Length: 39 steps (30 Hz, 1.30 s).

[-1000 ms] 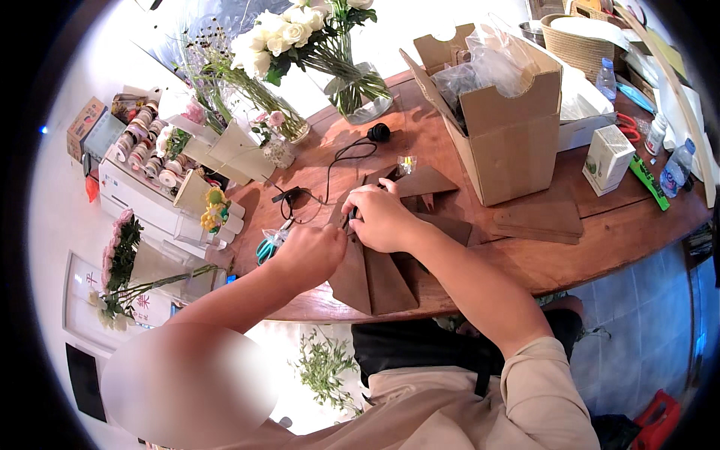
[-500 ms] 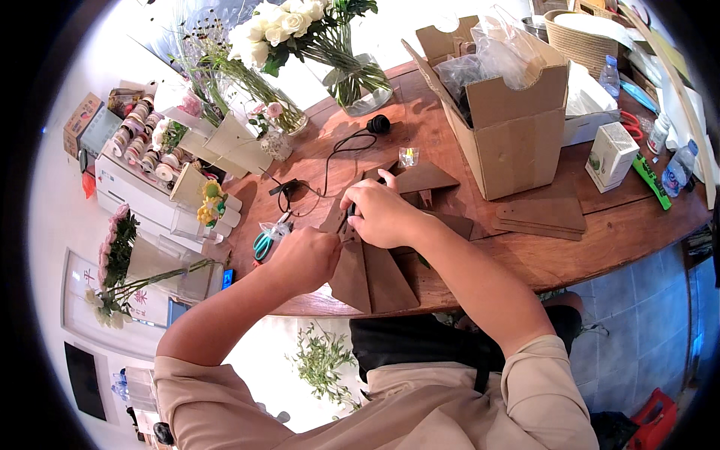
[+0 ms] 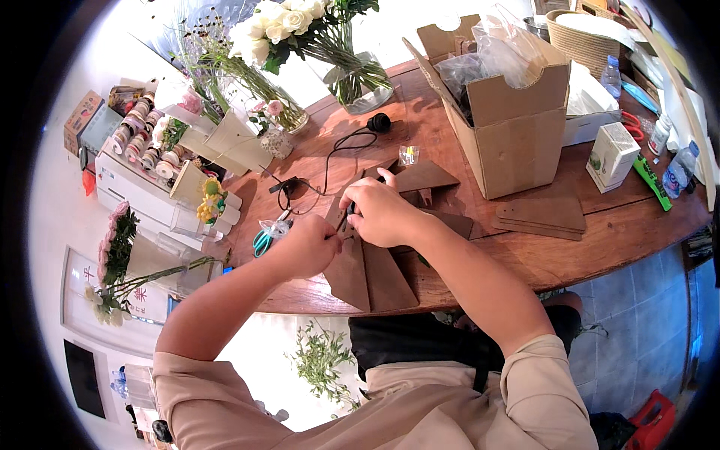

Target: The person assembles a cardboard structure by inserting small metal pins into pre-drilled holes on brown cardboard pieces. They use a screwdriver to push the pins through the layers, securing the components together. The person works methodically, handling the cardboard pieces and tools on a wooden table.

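While the right hand [image 3: 384,216] curls over the middle of the brown, flat, blade-shaped panels [image 3: 390,281] fanned on the wooden worktop [image 3: 420,131], the closed left hand [image 3: 311,246] is just beside; what each grips cannot be told. Panels seem light, stiff, probably best held by edges.
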Tool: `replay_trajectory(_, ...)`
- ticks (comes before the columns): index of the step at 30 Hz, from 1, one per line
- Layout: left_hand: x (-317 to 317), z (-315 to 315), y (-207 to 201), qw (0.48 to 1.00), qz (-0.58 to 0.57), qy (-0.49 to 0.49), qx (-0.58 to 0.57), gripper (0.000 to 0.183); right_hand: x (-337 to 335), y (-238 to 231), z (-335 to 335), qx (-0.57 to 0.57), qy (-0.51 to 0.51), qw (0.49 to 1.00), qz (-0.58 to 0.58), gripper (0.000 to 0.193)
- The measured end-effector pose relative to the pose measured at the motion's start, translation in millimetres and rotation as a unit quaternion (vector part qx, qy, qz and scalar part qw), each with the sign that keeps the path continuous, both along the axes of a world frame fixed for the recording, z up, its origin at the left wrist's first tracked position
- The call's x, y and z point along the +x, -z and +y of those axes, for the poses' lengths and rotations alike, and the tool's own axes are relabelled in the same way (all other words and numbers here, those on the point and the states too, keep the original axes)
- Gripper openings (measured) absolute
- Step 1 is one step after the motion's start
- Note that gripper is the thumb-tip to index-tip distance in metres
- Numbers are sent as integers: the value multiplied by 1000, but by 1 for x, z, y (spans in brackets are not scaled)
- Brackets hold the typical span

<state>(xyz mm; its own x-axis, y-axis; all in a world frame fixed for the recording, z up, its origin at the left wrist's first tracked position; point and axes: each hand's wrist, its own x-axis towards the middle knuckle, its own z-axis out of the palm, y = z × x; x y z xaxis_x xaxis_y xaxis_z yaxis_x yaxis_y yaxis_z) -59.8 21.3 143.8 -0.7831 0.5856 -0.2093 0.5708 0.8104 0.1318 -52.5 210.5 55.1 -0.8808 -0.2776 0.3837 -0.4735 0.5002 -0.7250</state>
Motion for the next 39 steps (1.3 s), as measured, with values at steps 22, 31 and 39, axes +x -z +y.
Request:
replay_trajectory(22,23,-4,-7,975,83,59,199,13,-7,2,20,56,-24,998,7,18)
replay_trajectory(31,35,-14,25,947,150,29,284,13,2,-6,25,116,-76,989,-53,28)
replay_trajectory(39,34,-17,35,924,150,29,349,12,6,-12,27,98,-74,991,-59,27)
